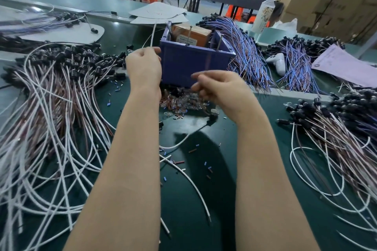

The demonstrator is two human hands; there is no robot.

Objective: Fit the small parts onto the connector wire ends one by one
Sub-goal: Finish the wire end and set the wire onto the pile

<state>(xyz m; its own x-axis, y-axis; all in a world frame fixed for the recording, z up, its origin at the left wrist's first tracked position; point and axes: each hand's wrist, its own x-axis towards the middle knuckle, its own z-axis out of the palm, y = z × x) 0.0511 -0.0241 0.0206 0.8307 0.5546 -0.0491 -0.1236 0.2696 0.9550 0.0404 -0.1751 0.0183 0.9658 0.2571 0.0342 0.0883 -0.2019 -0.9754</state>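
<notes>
My left hand is raised in front of the blue bin and pinches a thin white wire that runs up and away from its fingertips. My right hand hovers blurred just above a heap of small clear and copper parts, fingers loosely curled; whether it holds a part I cannot tell. A big bundle of white and brown connector wires with black ends lies to the left. A similar bundle lies to the right.
A blue plastic bin holding a brown box stands right behind the hands. Blue and purple wire bundles lie behind it. A white controller, pink paper and a bottle sit at right. Small sleeve offcuts dot the green mat.
</notes>
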